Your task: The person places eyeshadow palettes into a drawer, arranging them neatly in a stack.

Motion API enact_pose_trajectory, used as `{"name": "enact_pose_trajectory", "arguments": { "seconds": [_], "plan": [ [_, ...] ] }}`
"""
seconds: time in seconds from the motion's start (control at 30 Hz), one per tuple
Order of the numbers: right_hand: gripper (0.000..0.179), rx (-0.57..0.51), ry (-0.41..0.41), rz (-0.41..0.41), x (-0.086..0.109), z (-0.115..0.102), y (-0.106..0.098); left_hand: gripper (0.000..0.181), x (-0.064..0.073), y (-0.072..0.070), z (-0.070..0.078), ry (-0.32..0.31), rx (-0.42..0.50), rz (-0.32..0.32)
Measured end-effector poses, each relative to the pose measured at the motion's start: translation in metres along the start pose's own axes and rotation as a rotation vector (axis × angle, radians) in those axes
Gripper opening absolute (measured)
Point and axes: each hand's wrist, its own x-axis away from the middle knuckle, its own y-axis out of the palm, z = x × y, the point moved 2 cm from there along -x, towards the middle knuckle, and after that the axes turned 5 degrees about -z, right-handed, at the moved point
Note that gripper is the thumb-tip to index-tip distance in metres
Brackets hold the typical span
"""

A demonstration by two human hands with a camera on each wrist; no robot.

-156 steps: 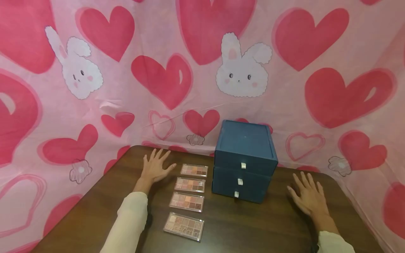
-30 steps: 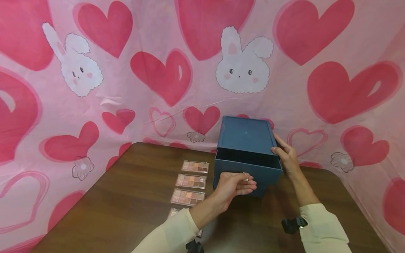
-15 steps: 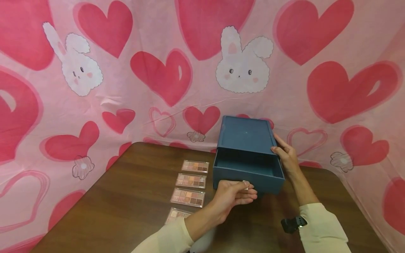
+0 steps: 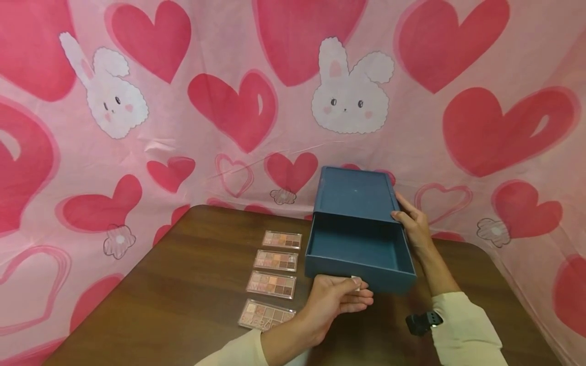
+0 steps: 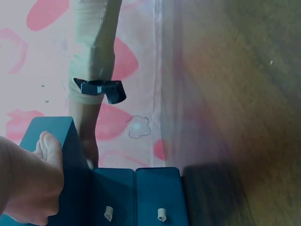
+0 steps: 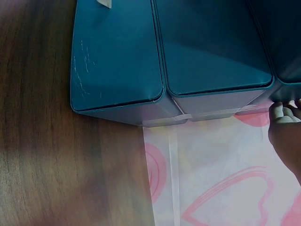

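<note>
A blue drawer cabinet (image 4: 357, 192) stands toward the back of the table, its top drawer (image 4: 389, 281) pulled well out toward me. Nothing lies on the part of the drawer floor that shows. My left hand (image 4: 338, 300) pinches the small white pull tab (image 4: 356, 284) on that drawer's front between thumb and fingers. Against the cabinet's right side rests my right hand (image 4: 415, 230), fingers extended along it and thumb at the top front corner. Two lower drawers, each with a white tab (image 5: 162, 214), are closed in the left wrist view.
Several eyeshadow palettes (image 4: 271, 285) in clear cases lie in a column left of the cabinet; my left forearm partly covers the nearest. The brown wooden table (image 4: 160, 295) ends at a pink heart-patterned cloth (image 4: 247, 46). A black band sits on my right wrist.
My hands have gone from lying flat on the table to the cabinet. The left hand has drawn the top drawer steadily toward me; the right hand stays at the side.
</note>
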Motion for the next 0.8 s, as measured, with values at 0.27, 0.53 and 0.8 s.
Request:
{"name": "enact_pose_trajectory", "arguments": {
  "seconds": [0.27,0.53,0.8],
  "plan": [
    [0.062,-0.046,-0.022,0.014,-0.002,0.000,0.001,0.040,0.010,0.004,-0.004,0.012,-0.001,-0.016],
    [0.061,-0.041,-0.017,0.004,-0.002,-0.001,0.001,0.040,0.011,0.002,-0.010,0.011,-0.029,-0.006],
    [0.061,-0.026,-0.019,0.004,-0.001,0.001,0.001,0.059,0.019,-0.003,-0.007,-0.124,-0.256,-0.242]
  ]
}}
